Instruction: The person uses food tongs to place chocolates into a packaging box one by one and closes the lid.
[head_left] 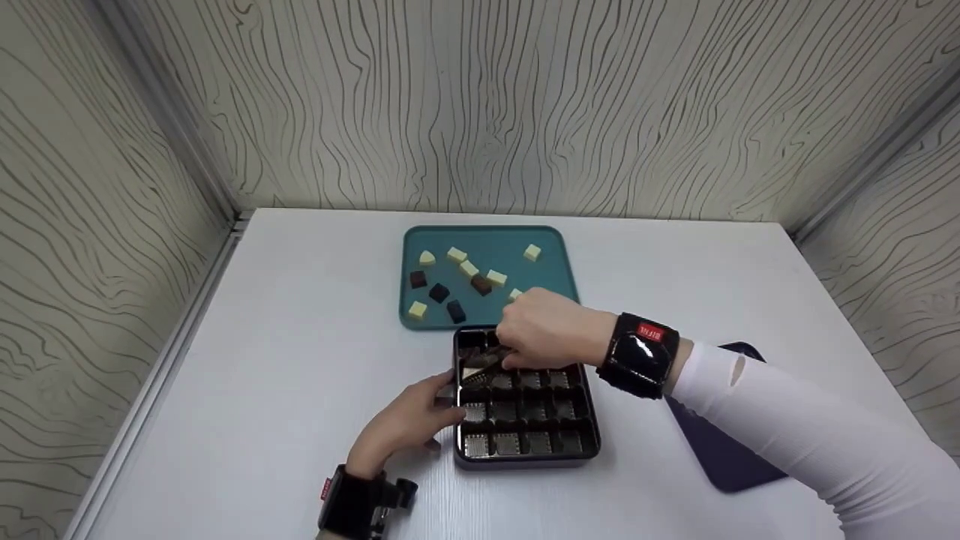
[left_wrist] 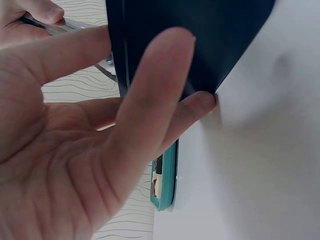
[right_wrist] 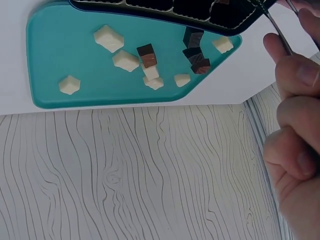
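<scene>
A dark box (head_left: pixel 528 459) with a divided insert stands on the table. My left hand (head_left: pixel 409 420) rests against its left side, fingers mostly straight; the left wrist view shows fingertips touching the box wall (left_wrist: pixel 200 45). Above the box's back part, my right hand (head_left: pixel 544 330) grips metal tongs (right_wrist: pixel 276 26), their tips down among the compartments. A pale chocolate piece (head_left: pixel 472 372) lies at the left of the insert, by the tips; whether the tips touch it I cannot tell. Behind the box, a teal tray (head_left: pixel 555 281) carries white chocolates (right_wrist: pixel 109 38) and dark chocolates (right_wrist: pixel 193 37).
A dark blue flat lid or tray (head_left: pixel 731 450) lies on the white table (head_left: pixel 300 337) to the right, partly under my right forearm. Wood-patterned panels (head_left: pixel 487 105) enclose the table behind and at both sides.
</scene>
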